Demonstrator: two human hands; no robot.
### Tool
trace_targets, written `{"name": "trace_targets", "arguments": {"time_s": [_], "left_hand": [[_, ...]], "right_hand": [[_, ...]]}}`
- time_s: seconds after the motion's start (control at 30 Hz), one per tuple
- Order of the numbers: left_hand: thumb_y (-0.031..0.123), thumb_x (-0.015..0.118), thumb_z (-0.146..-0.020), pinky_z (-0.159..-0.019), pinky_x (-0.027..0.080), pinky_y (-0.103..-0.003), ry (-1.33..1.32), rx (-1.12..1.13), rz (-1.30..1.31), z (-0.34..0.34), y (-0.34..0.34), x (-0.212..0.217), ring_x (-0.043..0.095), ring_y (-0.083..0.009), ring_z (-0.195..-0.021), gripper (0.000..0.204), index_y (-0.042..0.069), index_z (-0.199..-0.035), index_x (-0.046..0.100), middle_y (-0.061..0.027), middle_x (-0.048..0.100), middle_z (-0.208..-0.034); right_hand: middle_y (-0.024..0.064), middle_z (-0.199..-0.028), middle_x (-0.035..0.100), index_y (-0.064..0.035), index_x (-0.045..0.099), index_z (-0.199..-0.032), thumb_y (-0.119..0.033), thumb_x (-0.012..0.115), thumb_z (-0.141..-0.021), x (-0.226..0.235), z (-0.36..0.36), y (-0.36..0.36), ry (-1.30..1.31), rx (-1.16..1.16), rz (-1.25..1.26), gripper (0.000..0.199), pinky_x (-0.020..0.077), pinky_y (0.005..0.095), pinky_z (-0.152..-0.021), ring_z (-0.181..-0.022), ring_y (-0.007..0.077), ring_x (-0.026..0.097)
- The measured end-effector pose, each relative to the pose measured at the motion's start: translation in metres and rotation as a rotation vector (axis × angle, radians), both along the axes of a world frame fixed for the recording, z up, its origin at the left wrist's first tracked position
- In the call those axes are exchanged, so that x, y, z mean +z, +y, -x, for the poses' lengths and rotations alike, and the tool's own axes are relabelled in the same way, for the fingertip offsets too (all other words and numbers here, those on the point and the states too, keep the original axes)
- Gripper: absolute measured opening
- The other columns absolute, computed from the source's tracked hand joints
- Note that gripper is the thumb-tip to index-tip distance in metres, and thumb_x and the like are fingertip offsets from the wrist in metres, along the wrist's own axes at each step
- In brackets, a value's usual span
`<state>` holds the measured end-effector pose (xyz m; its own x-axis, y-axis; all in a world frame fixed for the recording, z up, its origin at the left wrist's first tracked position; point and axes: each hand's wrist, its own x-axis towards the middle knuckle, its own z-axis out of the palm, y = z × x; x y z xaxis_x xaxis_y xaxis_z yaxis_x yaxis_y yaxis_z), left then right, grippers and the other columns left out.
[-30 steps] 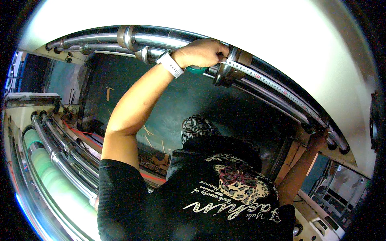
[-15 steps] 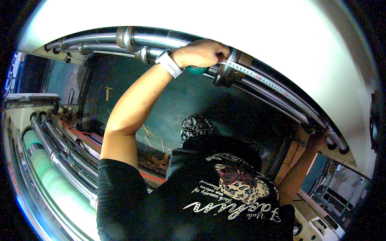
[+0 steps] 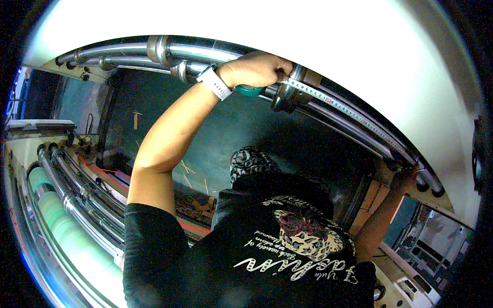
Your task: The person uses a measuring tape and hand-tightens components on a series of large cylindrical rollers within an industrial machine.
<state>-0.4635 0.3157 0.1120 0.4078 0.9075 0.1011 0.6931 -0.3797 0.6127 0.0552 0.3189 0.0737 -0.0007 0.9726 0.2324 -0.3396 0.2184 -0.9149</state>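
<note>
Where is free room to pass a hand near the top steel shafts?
Free: the dark opening under the shafts, between both forearms. Crowded: at the collar, where the left hand grips the tape measure; left rollers lie close.

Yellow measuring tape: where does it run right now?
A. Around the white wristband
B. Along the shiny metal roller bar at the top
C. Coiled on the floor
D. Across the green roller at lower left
B: the yellow measuring tape stretches along the shiny metal roller bar from the raised hand, which grips its teal case.
</note>
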Motion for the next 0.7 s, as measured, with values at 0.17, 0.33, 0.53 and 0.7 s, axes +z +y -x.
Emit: {"name": "trace_targets", "arguments": {"time_s": [0.17,0.33,0.53,0.7], "left_hand": [[0.010,0.054,-0.078,-0.068,0.043,-0.030,-0.019,0.021,0.016,0.000,-0.001,0.001,0.055,-0.0167,-0.070,0.014,0.007,-0.089,0.062,-0.0091,0.062,-0.075],[0.011,0.055,-0.078,-0.069,0.043,-0.030,0.003,0.006,0.047,0.000,-0.001,0.008,0.055,-0.0165,-0.071,0.015,0.007,-0.090,0.063,-0.0090,0.063,-0.077],[0.013,0.056,-0.075,-0.069,0.044,-0.032,0.083,0.061,-0.046,-0.003,0.000,0.004,0.058,-0.0204,-0.073,0.016,0.007,-0.088,0.063,-0.0111,0.063,-0.078],[0.011,0.055,-0.072,-0.067,0.045,-0.034,0.140,0.081,-0.062,-0.005,0.003,0.002,0.058,-0.0229,-0.072,0.017,0.006,-0.086,0.063,-0.0130,0.063,-0.079]], "right_hand": [[0.0137,-0.107,0.057,-0.0009,0.047,-0.111,-0.031,0.045,-0.090,-0.001,0.001,0.003,-0.047,-0.191,0.110,0.036,0.0437,0.0359,-0.082,-0.096,0.0260,0.054],[0.0134,-0.106,0.058,-0.0023,0.046,-0.112,-0.032,0.046,-0.090,-0.009,-0.014,0.010,-0.028,-0.164,0.100,0.037,0.0434,0.0361,-0.083,-0.096,0.0260,0.054],[0.0120,-0.105,0.058,-0.0035,0.048,-0.112,-0.034,0.047,-0.089,0.010,0.014,-0.002,-0.038,0.072,-0.019,0.038,0.0435,0.0357,-0.083,-0.094,0.0249,0.055],[0.0116,-0.106,0.058,-0.0037,0.048,-0.112,-0.034,0.048,-0.089,-0.012,-0.019,0.012,-0.072,-0.269,0.126,0.038,0.0439,0.0357,-0.082,-0.093,0.0246,0.055]]}}
